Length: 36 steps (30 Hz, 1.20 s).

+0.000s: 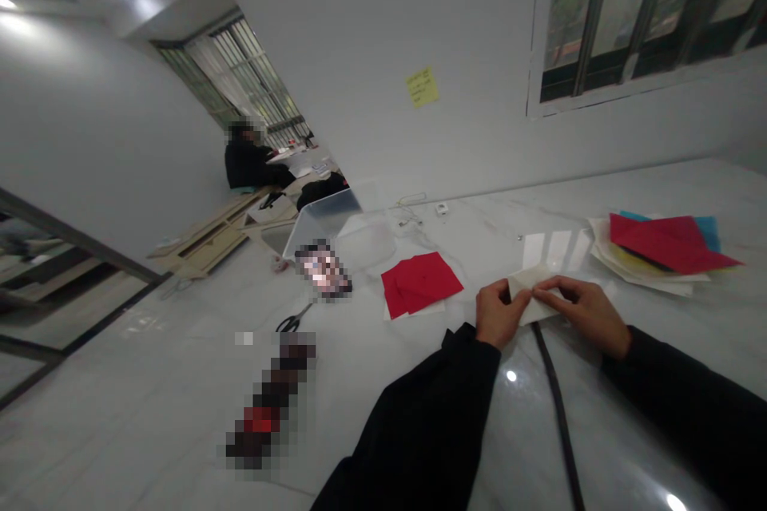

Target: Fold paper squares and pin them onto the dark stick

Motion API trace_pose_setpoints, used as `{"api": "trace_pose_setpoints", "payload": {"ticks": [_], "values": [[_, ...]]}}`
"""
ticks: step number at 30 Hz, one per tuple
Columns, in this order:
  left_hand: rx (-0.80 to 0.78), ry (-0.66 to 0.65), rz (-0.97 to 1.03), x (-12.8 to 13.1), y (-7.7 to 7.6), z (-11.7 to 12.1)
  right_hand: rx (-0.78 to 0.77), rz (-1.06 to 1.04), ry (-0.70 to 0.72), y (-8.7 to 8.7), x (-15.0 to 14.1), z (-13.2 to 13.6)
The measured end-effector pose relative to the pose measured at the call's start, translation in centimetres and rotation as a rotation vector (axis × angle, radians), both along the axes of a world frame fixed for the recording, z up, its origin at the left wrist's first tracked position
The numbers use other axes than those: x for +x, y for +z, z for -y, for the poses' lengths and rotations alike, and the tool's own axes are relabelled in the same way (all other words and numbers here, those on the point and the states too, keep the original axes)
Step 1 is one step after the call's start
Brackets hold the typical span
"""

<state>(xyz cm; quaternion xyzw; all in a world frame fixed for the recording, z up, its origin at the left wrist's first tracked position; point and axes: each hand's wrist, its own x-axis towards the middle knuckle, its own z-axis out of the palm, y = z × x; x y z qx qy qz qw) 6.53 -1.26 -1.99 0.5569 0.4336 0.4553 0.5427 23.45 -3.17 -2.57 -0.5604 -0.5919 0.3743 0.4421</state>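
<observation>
Head cam rn: both my hands are on the right side of the white table (371,447), working a small cream paper (522,281) btwn them. L hand (498,313) has thumb + index pinching the paper near its middle, other fingers curled in; can't tell exactly what those are doing bc they're mostly hidden. R hand (590,315) comes in from the right, thumb + index pressed together on the same sheet, tips almost meeting my L thumb. Paper looks partly folded, but the fold detail's too small to make out tbh. Dark strip (554,399) runs from just below the paper to the near edge; can't tell if it touches.

Left of my L hand, well apart from it, there's a bunch of red sheets (423,283) w/ a bit of white underneath. Far right, beyond my R hand, is a messy pile of colored sheets (671,243): red on top, then blue, yellow, cream etc. Further left: black-handled scissors (289,324) right by a pixelated item (323,270), plus a longer dark blurred-out thing (269,407) w/ a red patch on the near side. Clear plastic box (327,210) sits far left of the red sheets. Yellow sticky note (423,88) on the wall, window w/ bars far right. Btw, another person (247,165) in dark clothes is seated way off, far left.
</observation>
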Motion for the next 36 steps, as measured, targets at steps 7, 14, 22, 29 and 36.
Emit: {"api": "trace_pose_setpoints", "payload": {"ticks": [7, 14, 22, 29, 36], "values": [[0.012, -0.024, 0.004, -0.1, -0.6, -0.2, 0.025, -0.11, -0.056, -0.1, -0.3, 0.1], [0.008, -0.023, 0.042, -0.1, -0.7, -0.4, -0.065, -0.334, -0.032, 0.1, -0.4, 0.0], [0.017, -0.018, 0.074, -0.1, 0.1, -0.4, -0.167, -0.229, 0.073, -0.2, 0.6, -0.3], [0.175, 0.083, -0.23, -1.4, 1.1, -0.9, -0.242, -0.705, 0.036, -0.4, 0.9, -1.0], [0.551, -0.062, -0.809, -1.5, 0.2, -0.3, -0.274, -0.759, 0.119, 0.2, 1.0, -0.9]]}}
